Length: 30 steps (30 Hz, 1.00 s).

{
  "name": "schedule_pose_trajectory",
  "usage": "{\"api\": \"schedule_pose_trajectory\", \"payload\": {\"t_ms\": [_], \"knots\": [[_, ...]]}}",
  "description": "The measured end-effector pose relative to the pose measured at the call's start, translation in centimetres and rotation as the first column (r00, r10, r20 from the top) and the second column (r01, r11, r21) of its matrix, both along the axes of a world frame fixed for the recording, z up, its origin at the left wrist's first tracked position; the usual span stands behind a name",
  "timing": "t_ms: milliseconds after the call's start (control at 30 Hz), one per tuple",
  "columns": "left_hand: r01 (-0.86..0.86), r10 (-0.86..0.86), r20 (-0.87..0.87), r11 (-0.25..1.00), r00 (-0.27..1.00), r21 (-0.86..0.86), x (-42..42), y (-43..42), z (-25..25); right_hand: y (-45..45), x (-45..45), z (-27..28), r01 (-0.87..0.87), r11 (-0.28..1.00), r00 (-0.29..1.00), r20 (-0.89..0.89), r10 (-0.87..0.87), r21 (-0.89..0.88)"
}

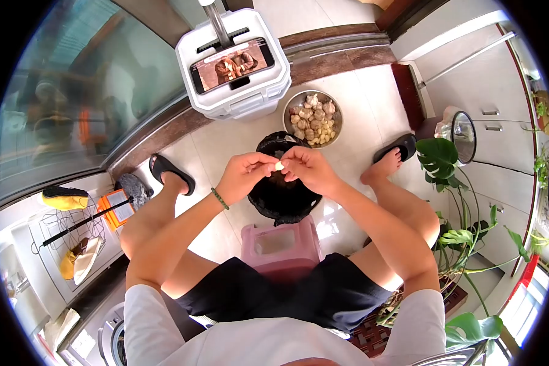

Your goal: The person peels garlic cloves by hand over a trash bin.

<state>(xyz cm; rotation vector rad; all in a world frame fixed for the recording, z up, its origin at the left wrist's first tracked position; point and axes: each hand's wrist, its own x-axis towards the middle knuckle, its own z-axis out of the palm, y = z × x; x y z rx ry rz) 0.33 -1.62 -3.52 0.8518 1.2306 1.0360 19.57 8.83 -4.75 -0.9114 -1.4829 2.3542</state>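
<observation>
A small pale garlic clove (279, 166) is pinched between the fingertips of both hands. My left hand (245, 175), with a beaded bracelet at its wrist, grips it from the left. From the other side my right hand (311, 171) closes its thumb and fingers on it. Directly below both hands stands a bin lined with a black bag (280, 204); its contents are mostly dark and hard to make out. Beyond it, a round metal bowl (338, 125) holds garlic bulbs (314, 116) and loose pale cloves (322, 135).
A white bucket (238, 104) at the back carries a phone (232, 64) showing a picture. In front of me is a pink stool (280, 244). Potted plants (463, 238) and cabinets (500, 146) line the right; a wire rack (73, 226) stands left.
</observation>
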Motion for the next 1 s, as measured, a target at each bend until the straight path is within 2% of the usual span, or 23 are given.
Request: {"api": "schedule_pose_trajectory", "payload": {"t_ms": [33,100,133,167,233,267,333,367,400,467,500,567,600,667,800,867,900,967,1000], "knots": [[0.002,-0.002,0.009,1.0,1.0,-0.005,0.1,-0.2,-0.4,0.2,0.4,-0.5,0.039,0.999,0.998,0.047,-0.038,-0.02],[0.028,-0.038,-0.151,0.997,0.988,-0.07,0.2,-0.5,-1.4,2.0,1.8,-3.2,0.135,0.991,0.988,0.076,-0.134,-0.004],[0.032,-0.042,-0.14,0.997,0.989,-0.074,0.3,-0.7,-1.3,3.6,3.2,-4.5,0.275,0.96,0.955,0.102,-0.279,0.06],[0.123,-0.119,-0.317,0.992,0.941,-0.008,0.4,-0.6,-0.8,5.3,5.6,-8.8,0.394,0.89,0.894,0.131,-0.429,0.231],[0.34,-0.264,-0.583,0.94,0.769,0.024,0.6,-1.1,-0.1,6.6,9.7,-10.9,0.547,0.822,0.713,0.425,-0.558,0.161],[0.343,-0.266,-0.575,0.939,0.773,0.026,0.9,-1.6,-0.4,7.0,11.2,-12.0,0.548,0.82,0.707,0.432,-0.56,0.166],[0.623,-0.222,-0.91,0.781,0.35,0.049,1.3,-3.0,-1.3,6.8,13.2,-13.9,0.307,0.915,0.675,0.618,-0.403,0.262],[0.672,-0.3,-0.9,0.74,0.316,-0.011,1.3,-3.6,-1.9,6.9,13.2,-15.0,0.332,0.903,0.663,0.614,-0.428,0.271],[0.672,-0.306,-0.901,0.74,0.309,-0.021,1.3,-3.6,-1.1,7.2,12.4,-16.1,0.334,0.905,0.668,0.611,-0.425,0.263],[0.658,-0.437,-0.873,0.726,0.217,-0.2,2.2,-3.0,1.4,7.5,11.5,-18.4,0.146,0.917,0.674,0.641,-0.367,0.372],[0.657,-0.445,-0.862,0.729,0.241,-0.193,2.1,-2.9,1.3,7.6,10.8,-20.2,0.155,0.919,0.674,0.641,-0.366,0.362],[0.66,-0.463,-0.848,0.726,0.259,-0.195,2.3,-3.0,1.0,7.7,10.2,-23.9,0.023,0.804,0.697,0.567,-0.439,0.595],[0.656,-0.467,-0.841,0.73,0.272,-0.192,2.2,-2.9,0.7,7.8,9.5,-24.6,0.036,0.807,0.695,0.566,-0.444,0.589],[0.662,-0.476,-0.84,0.721,0.26,-0.204,2.4,-3.0,0.1,7.9,9.2,-25.0,-0.09,0.684,0.701,0.534,-0.472,0.724],[0.68,-0.511,-0.821,0.698,0.255,-0.223,2.4,-2.2,-0.4,9.4,8.4,-27.2,-0.053,0.731,0.697,0.549,-0.461,0.681],[0.696,-0.547,-0.792,0.68,0.272,-0.23,2.4,-1.8,-0.8,10.0,8.0,-27.0,-0.218,0.671,0.669,0.609,-0.426,0.708],[0.7,-0.559,-0.782,0.674,0.276,-0.235,2.7,-1.6,-0.8,10.2,8.2,-26.5,-0.22,0.684,0.663,0.62,-0.419,0.696],[0.708,-0.573,-0.772,0.664,0.276,-0.24,2.5,-1.0,-1.0,11.2,6.9,-25.7,-0.512,0.595,0.576,0.761,-0.297,0.62],[0.716,-0.581,-0.762,0.658,0.285,-0.233,2.7,-0.8,-0.9,11.3,6.6,-25.5,-0.513,0.604,0.574,0.767,-0.288,0.611]]}}
